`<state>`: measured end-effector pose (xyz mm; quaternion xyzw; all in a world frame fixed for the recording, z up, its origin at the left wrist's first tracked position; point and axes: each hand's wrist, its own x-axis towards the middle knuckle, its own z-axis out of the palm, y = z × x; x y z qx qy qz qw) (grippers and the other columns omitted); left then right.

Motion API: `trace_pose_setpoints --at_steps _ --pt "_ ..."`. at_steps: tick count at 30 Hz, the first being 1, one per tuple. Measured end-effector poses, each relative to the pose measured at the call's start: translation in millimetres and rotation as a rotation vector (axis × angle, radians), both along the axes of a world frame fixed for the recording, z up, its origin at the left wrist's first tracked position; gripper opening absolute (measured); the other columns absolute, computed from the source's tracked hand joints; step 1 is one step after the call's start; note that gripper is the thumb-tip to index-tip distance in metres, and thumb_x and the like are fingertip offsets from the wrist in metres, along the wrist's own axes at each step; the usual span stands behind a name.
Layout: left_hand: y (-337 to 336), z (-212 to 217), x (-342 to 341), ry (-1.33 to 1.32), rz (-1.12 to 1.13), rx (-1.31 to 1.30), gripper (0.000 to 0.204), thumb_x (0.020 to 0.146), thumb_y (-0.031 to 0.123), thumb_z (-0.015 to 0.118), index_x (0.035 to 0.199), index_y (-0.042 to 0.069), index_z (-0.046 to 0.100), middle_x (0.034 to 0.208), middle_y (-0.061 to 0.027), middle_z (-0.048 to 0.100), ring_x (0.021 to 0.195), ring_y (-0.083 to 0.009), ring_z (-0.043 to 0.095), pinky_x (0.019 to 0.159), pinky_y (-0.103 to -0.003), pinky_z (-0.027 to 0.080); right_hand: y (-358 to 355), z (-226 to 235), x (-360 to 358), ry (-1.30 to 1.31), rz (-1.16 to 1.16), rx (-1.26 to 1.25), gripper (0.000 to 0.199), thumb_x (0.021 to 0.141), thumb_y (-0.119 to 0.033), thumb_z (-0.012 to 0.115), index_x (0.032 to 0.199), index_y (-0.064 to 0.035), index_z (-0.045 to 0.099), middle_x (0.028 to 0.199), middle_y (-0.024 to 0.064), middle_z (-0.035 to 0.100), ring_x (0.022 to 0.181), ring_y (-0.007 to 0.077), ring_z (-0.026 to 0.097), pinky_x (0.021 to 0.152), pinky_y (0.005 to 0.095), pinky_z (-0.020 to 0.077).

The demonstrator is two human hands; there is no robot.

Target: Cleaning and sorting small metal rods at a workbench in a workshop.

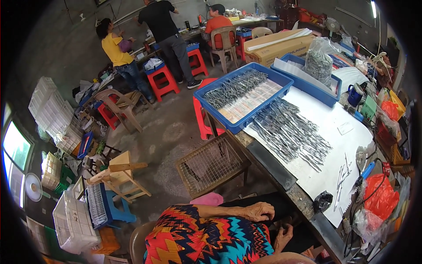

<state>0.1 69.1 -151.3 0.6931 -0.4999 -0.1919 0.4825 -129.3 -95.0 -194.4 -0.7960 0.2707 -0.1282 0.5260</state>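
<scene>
My left hand (259,211) lies on my dark trousers, its fingers loosely bent and nothing visible in them. Nearer the lower edge, my right hand (283,237) is held low by my lap with thumb and fingers apart; no object shows in it. Beside me on the right, a table carries a large pile of thin grey metal rods (290,132) on white paper (347,154). More rods fill the far part of a blue tray (239,125), next to a row of pale printed pieces. Several single rods (340,180) lie apart near the table's front.
A second blue tray (336,94) holds a clear bag (318,66) of dark pieces. Also on the table are a black bundle (323,201) and a red plastic bag (381,198). A low woven stool (215,167) stands beside the table. Three people are at a far bench.
</scene>
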Motion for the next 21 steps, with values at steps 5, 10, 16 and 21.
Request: trace_pose_setpoints --at_steps 5,10,16,21 --pt "0.4 -5.6 0.7 -0.021 -0.032 0.012 0.01 0.07 0.007 0.057 0.079 0.004 0.055 0.08 -0.0071 0.054 0.081 -0.024 0.052 0.074 -0.037 0.038 3.0 6.0 1.7 -0.035 -0.014 0.013 0.012 0.075 0.001 0.05 0.086 0.0043 0.049 0.071 0.0105 0.05 0.061 0.0171 0.047 0.057 0.0289 0.0395" --pt "-1.6 -6.9 1.3 -0.026 -0.037 0.018 0.01 0.07 0.007 0.057 0.079 0.004 0.055 0.08 -0.0071 0.054 0.081 -0.0241 0.052 0.074 -0.037 0.038 -0.7 -2.0 2.6 -0.049 0.006 0.019 0.012 0.075 0.001 0.05 0.086 0.0047 0.048 0.072 0.0095 0.049 0.059 0.0149 0.045 0.054 0.0281 0.0382" --pt "-0.9 -6.1 -0.5 -0.033 -0.001 -0.007 0.01 0.068 0.008 0.054 0.077 0.004 0.057 0.078 -0.0078 0.056 0.078 -0.0252 0.052 0.073 -0.037 0.04 3.6 18.2 4.3 0.001 0.024 0.063 0.012 0.076 0.0 0.049 0.086 0.0052 0.048 0.073 0.0112 0.05 0.06 0.0167 0.045 0.055 0.0289 0.0387" --pt "-0.3 -3.7 -0.9 -0.019 0.012 -0.001 0.01 0.067 0.009 0.055 0.076 0.004 0.057 0.077 -0.008 0.056 0.078 -0.0255 0.052 0.073 -0.037 0.039 -1.7 -5.4 3.3 -0.043 0.038 0.017 0.013 0.076 -0.001 0.048 0.086 0.0062 0.048 0.074 0.015 0.052 0.066 0.0223 0.049 0.062 0.0318 0.0405"
